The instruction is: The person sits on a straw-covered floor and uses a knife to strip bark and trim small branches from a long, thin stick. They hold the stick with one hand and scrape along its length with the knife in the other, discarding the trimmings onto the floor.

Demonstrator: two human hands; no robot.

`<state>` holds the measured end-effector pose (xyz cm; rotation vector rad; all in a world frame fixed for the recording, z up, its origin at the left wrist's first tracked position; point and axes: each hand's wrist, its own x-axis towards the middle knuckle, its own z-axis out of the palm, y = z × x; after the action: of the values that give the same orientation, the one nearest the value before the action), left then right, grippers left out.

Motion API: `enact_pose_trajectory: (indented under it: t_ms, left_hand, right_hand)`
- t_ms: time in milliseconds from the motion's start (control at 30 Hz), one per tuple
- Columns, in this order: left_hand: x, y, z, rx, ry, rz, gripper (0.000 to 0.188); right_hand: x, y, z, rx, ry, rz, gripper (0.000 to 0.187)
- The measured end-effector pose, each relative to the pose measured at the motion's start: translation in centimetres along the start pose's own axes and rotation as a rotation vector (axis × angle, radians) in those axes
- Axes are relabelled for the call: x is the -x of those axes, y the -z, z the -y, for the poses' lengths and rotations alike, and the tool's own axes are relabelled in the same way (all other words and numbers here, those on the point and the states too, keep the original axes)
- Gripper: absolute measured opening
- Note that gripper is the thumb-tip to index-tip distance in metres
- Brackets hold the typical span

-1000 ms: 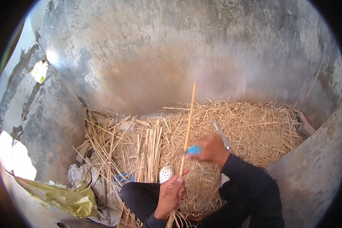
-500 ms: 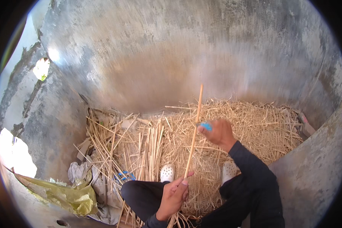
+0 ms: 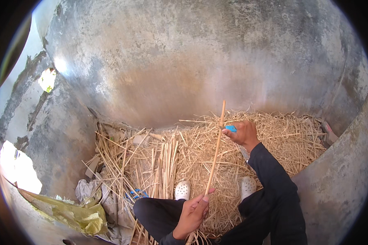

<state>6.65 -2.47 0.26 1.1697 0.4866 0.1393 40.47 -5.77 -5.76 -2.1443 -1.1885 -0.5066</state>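
Observation:
My left hand (image 3: 192, 216) is closed around the lower part of a thin pale stick (image 3: 215, 161), which looks like a peeled strip of bamboo or cane. The stick slants up and away from me, its far tip free against the wall. Further up, my right hand (image 3: 245, 132) is closed on a small blue tool (image 3: 231, 128), perhaps a knife. Its dark front end meets the side of the stick below the tip. Most of the tool is hidden in my fingers. A greyish strip shows under that hand; I cannot tell if it belongs to the tool.
Loose shavings (image 3: 282, 139) cover the floor between and beyond my white clogs (image 3: 182, 190). Split strips (image 3: 167, 167) lie in a heap to the left, near a yellowish sack (image 3: 69, 212). A bare concrete wall (image 3: 184, 61) rises ahead; another closes off the right.
My right hand and the blue tool have moved along the stick toward its far tip. The left hand keeps its grip. The whole view has shifted slightly.

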Motion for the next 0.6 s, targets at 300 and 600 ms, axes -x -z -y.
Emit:
enact_pose_trajectory:
  t_ms: [300, 600]
  left_hand:
    - [1.6, 0.1, -0.8, -0.013, 0.055, -0.016, 0.043]
    - [-1.2, 0.4, -2.1, 0.123, -0.055, -0.035, 0.044]
  right_hand:
    - [0.5, 2.7, -5.5, -0.033, -0.427, -0.074, 0.068]
    - [4.7, 3.2, 8.8, -0.211, 0.305, 0.091, 0.071]
